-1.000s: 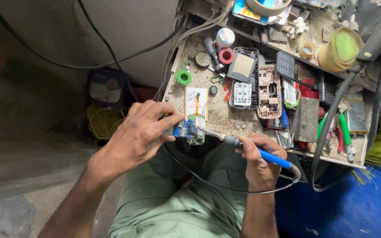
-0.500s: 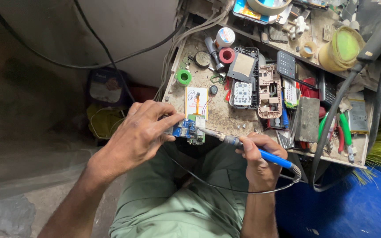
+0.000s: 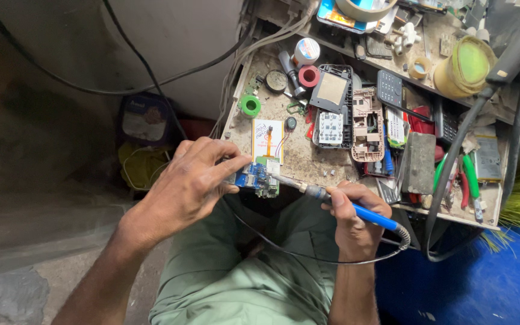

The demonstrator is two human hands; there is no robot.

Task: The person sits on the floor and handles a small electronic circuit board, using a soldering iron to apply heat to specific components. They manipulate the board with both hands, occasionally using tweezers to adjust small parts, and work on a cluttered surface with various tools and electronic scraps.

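Soldering step in hand: left hand [image 3: 191,183] pinches the one small blue circuit board [image 3: 255,178] at frame centre, on the near edge of the workbench [image 3: 308,159], while right hand [image 3: 356,219], fingers curled shut, grips one blue-handled soldering iron [image 3: 332,198] with its tip on the board. The next move likely calls for a steady tip and an unmoved board. Counted at upper centre: one green tape roll [image 3: 250,106], one red roll [image 3: 309,76], two opened phone shells [image 3: 350,114].
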